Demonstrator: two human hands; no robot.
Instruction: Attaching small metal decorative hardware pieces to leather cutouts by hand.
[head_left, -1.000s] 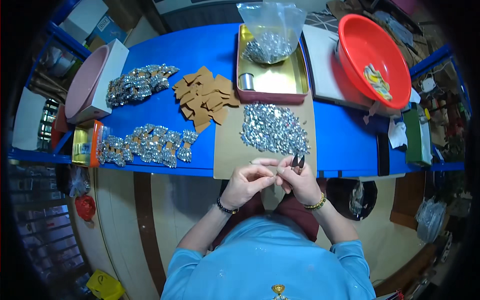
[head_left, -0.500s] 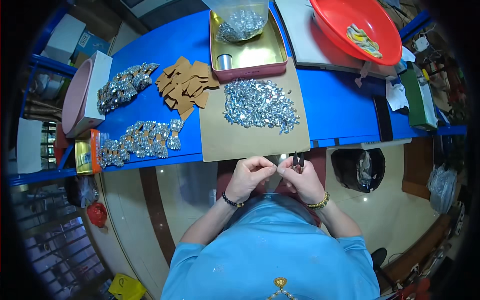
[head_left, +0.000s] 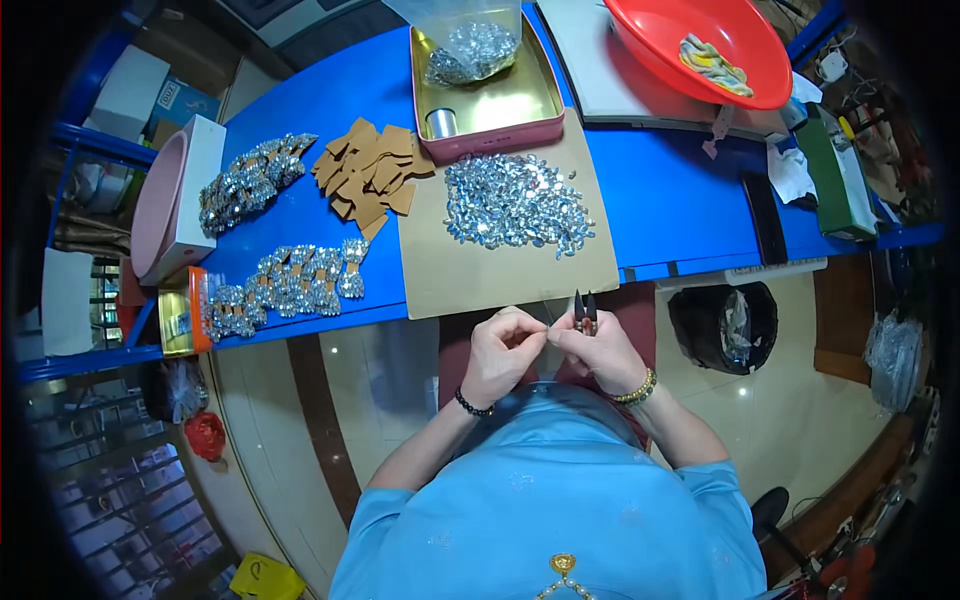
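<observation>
My left hand (head_left: 500, 352) is closed in a pinch in front of the table edge; whatever lies between its fingertips is too small to make out. Thumb to thumb with it, my right hand (head_left: 606, 352) is also closed, and holds small black-bladed thread snips (head_left: 585, 308), blades pointing up and apart. Just beyond both hands, a loose heap of clear, shiny faceted gems (head_left: 515, 205) lies on a tan cardboard sheet (head_left: 500, 290). Left of it are a pile of brown card pieces (head_left: 370, 170) and two rows of gem-wrapped cards (head_left: 305, 278) (head_left: 255, 180).
Behind the gems stands a pink-rimmed tin (head_left: 490, 143) with a bag of gems (head_left: 475, 52) and a wire spool (head_left: 440, 123). A red basin (head_left: 755, 55) holding a cloth sits back right. A black-lined bin (head_left: 690, 320) stands below the table's right side.
The view has shifted slightly. My hands stay together at the fingertips, and the snips in my right hand have turned a little and moved slightly left.
</observation>
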